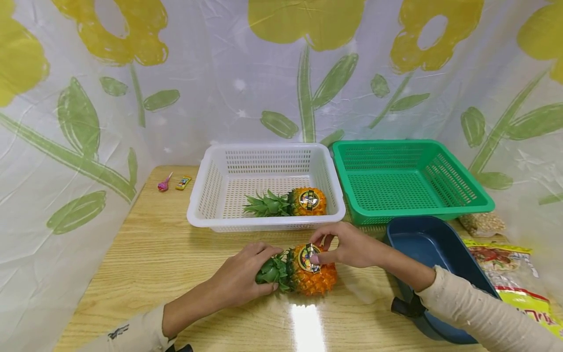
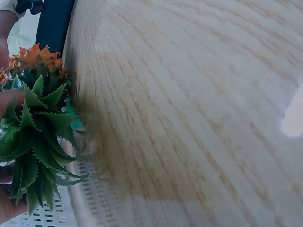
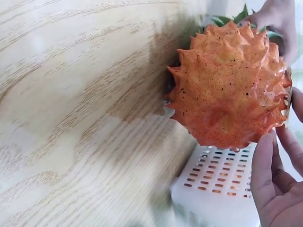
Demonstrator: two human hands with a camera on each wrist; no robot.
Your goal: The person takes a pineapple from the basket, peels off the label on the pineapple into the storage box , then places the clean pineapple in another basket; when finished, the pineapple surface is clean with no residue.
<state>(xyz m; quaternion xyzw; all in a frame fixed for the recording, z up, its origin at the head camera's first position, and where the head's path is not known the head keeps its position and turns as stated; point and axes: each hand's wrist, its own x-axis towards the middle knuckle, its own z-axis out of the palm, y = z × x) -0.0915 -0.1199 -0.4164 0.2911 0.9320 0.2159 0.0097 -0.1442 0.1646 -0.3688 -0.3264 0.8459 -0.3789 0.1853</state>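
Observation:
A small orange toy pineapple (image 1: 310, 272) lies on its side on the wooden table (image 1: 145, 254), its green crown (image 1: 272, 271) pointing left. My left hand (image 1: 246, 274) grips the crown (image 2: 38, 142). My right hand (image 1: 347, 244) pinches the shiny label tag (image 1: 313, 258) on the fruit's upper side, thumb on the tag. The right wrist view shows the spiky orange base (image 3: 232, 85) with my fingers (image 3: 267, 175) beside it. A second pineapple (image 1: 292, 201) lies inside the white basket (image 1: 198, 205).
A green basket (image 1: 466, 195) stands right of the white one. A dark blue tub (image 1: 440, 244) sits under my right forearm. Snack bags (image 1: 506, 264) lie at the right edge. A pink lollipop (image 1: 164, 184) and a small yellow packet (image 1: 183, 182) lie at back left.

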